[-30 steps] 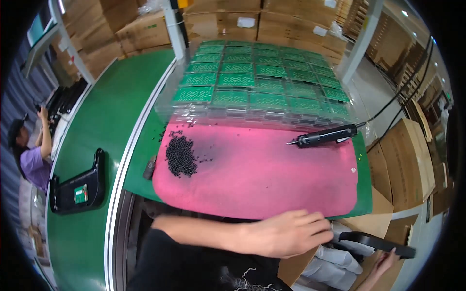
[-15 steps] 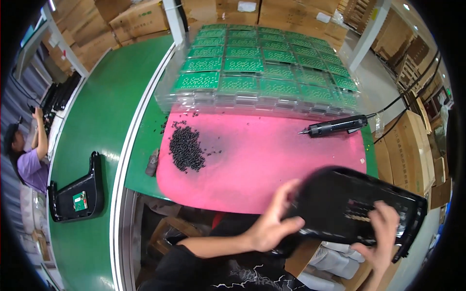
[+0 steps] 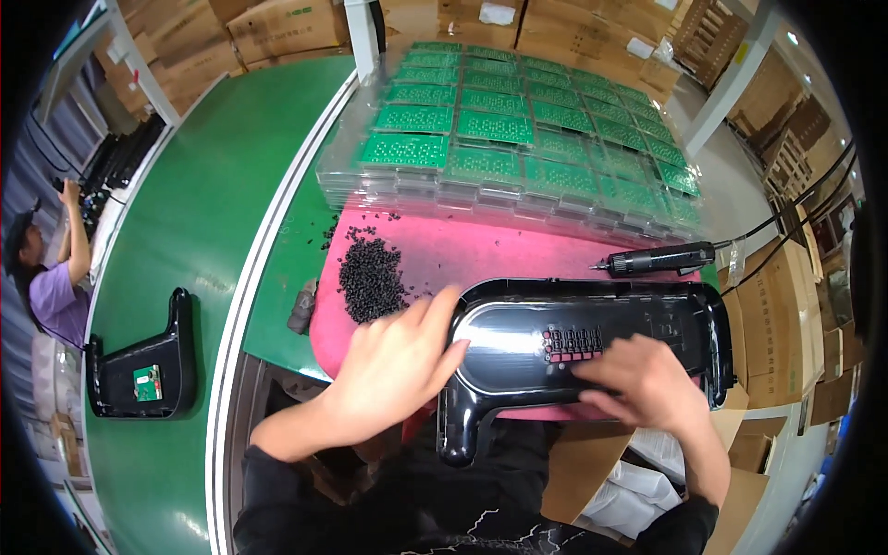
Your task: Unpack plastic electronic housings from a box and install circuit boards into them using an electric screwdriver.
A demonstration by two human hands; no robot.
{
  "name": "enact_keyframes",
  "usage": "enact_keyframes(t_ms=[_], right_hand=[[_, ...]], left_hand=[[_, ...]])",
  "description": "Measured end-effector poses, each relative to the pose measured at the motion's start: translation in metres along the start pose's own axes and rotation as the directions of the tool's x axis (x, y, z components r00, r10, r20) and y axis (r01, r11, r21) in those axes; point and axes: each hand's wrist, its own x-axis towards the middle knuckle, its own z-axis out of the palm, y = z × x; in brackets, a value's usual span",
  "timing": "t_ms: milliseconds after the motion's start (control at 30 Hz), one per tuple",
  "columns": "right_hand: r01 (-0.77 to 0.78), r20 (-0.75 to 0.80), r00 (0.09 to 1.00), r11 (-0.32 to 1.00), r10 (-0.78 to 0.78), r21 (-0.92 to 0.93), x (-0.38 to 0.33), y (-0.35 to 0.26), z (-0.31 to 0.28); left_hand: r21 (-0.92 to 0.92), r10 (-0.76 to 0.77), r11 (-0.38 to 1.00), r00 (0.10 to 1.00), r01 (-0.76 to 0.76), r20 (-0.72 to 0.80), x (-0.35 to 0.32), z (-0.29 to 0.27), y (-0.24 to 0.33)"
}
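Note:
A glossy black plastic housing (image 3: 499, 356), shaped like a shallow tray with an arm at its near left, lies open side up over the near right of the pink mat. My left hand (image 3: 393, 356) grips its left edge, thumb on the rim; the other fingertips are partly hidden. Over the near rim is my right hand (image 3: 643, 381), slightly blurred, its thumb and forefinger apart and nothing visible between them. Just left of its fingertips, a block of small black keys (image 3: 573, 342) sits in the housing floor.
Small black screws (image 3: 370, 277) are heaped on the pink mat (image 3: 472, 240). Behind stand stacked clear trays of green circuit boards (image 3: 495, 128). A corded electric screwdriver (image 3: 659, 260) lies far right. Another housing (image 3: 139, 370) rests on the green surface at left, near a co-worker (image 3: 57, 287).
The housing has moved left over the mat and turned, now showing its inside plainly. My left hand has shifted left with it; the right hand has moved left and nearer its front rim.

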Motion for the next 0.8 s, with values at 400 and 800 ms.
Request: enact_keyframes(t_ms=[400,800], right_hand=[[-0.249,-0.417,0.904,0.911,0.097,-0.328,0.214,0.084,0.017],[-0.131,-0.627,0.779,0.985,0.030,-0.116,0.175,0.060,-0.018]], left_hand=[[0.194,0.548,0.830,0.830,-0.523,-0.106,0.105,0.086,-0.032],[-0.197,0.279,0.899,0.859,-0.390,-0.429,0.100,0.044,-0.023]])
